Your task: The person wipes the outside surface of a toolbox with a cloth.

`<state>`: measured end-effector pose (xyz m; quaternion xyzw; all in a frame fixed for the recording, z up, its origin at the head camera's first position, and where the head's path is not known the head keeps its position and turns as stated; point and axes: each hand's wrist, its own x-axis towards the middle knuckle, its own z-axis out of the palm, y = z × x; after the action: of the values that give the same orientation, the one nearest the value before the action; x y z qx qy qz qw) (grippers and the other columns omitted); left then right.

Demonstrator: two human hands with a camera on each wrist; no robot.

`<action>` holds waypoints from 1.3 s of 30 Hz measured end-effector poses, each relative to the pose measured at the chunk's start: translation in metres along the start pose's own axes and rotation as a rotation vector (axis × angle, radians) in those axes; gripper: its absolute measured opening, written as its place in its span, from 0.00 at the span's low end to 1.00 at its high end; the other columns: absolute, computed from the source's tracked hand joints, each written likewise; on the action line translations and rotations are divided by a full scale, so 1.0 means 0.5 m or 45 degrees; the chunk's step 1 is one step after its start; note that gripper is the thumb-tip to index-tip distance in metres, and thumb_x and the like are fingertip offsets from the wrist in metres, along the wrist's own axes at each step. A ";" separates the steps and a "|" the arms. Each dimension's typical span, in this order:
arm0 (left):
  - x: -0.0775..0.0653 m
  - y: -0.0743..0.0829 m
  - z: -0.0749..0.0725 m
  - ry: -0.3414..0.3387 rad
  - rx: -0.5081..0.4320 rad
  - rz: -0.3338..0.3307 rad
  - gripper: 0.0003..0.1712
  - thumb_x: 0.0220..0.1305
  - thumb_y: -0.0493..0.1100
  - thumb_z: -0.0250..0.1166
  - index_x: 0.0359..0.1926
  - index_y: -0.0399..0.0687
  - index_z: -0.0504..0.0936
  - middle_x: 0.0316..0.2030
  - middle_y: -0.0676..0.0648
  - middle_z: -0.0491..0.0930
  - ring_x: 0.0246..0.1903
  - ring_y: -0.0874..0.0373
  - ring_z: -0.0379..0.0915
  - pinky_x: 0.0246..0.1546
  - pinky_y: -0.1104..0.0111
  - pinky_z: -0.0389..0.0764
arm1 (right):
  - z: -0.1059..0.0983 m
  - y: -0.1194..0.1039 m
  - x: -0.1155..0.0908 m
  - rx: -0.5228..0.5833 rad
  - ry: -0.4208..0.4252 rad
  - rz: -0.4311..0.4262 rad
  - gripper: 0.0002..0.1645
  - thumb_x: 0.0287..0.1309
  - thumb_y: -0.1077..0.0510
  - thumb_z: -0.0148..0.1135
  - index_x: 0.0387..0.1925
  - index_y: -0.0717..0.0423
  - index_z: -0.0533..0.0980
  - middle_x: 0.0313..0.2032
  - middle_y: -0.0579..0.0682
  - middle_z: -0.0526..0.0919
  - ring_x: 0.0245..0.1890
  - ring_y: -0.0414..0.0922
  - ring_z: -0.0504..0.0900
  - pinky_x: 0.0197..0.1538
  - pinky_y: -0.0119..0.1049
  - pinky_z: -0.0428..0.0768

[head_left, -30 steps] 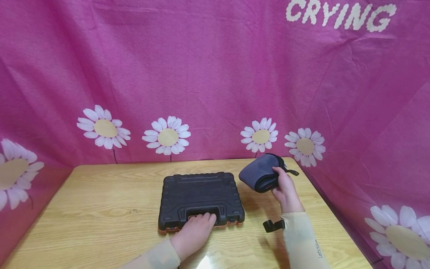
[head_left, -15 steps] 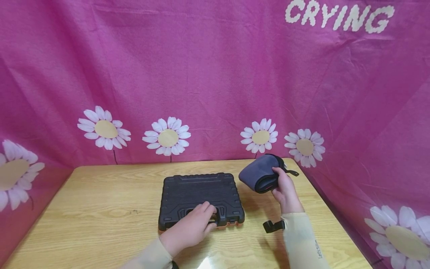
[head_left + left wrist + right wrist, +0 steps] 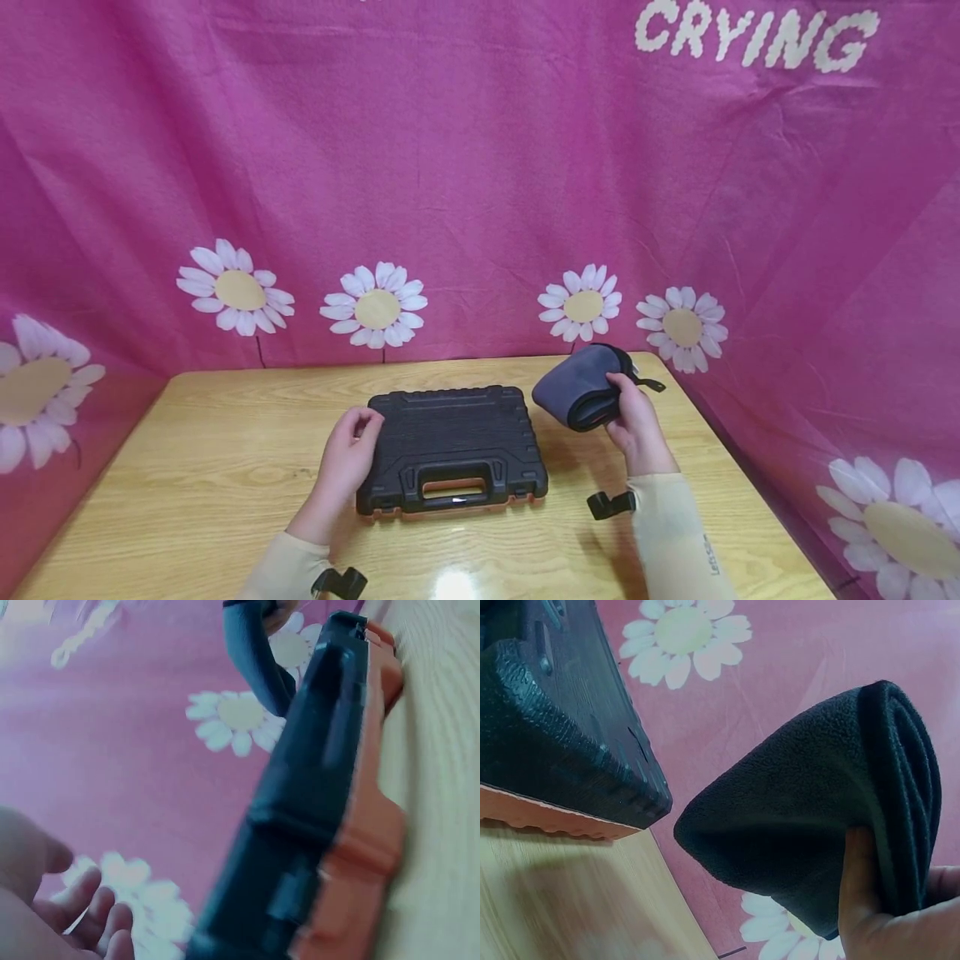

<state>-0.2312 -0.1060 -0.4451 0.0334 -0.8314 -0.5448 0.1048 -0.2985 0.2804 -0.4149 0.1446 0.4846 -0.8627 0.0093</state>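
Note:
A black plastic carrying case [image 3: 453,421] with an orange lower half lies closed on the wooden table, its handle [image 3: 456,485] toward me. My left hand [image 3: 349,457] is raised at the case's left side with its fingers loosely bent. Nothing is between those fingers in the left wrist view, where the hand [image 3: 64,907] shows apart from the case. To the right of the case, my right hand [image 3: 637,425] grips a folded grey-blue fabric piece [image 3: 576,382] with black edging and a small black loop. The thumb presses on its fold in the right wrist view [image 3: 802,787].
The wooden table [image 3: 225,450] runs back to a pink curtain [image 3: 465,183] printed with daisies and white letters. More curtain hangs along the left and right sides. A black wrist mount sits on each sleeve.
My left hand has let go of the case's handle and moved left and up beside the case's left edge. The right hand and fabric piece have stayed in place.

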 end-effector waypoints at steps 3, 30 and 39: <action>0.008 -0.027 -0.006 0.038 -0.116 -0.150 0.17 0.81 0.44 0.50 0.55 0.32 0.75 0.51 0.36 0.74 0.49 0.47 0.70 0.48 0.62 0.70 | 0.004 0.002 0.000 -0.004 -0.002 0.005 0.33 0.78 0.57 0.43 0.77 0.58 0.49 0.34 0.35 0.83 0.39 0.29 0.83 0.54 0.22 0.81; 0.012 -0.120 0.014 -0.229 -0.354 -0.287 0.32 0.85 0.45 0.38 0.81 0.39 0.46 0.78 0.25 0.48 0.78 0.29 0.46 0.78 0.41 0.50 | 0.185 0.084 -0.061 -0.657 -0.169 -0.184 0.30 0.75 0.52 0.53 0.62 0.76 0.67 0.43 0.59 0.87 0.38 0.39 0.86 0.50 0.34 0.86; 0.016 -0.124 0.015 -0.230 -0.335 -0.308 0.33 0.85 0.48 0.39 0.82 0.42 0.46 0.79 0.29 0.47 0.79 0.32 0.43 0.79 0.41 0.48 | 0.289 0.083 -0.017 -1.351 -0.204 -0.577 0.20 0.71 0.57 0.58 0.56 0.69 0.78 0.50 0.67 0.85 0.48 0.55 0.84 0.60 0.54 0.82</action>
<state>-0.2443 -0.1257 -0.5036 0.0700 -0.7490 -0.6580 -0.0332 -0.3187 0.1359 -0.3767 -0.0527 0.8671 -0.4906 -0.0679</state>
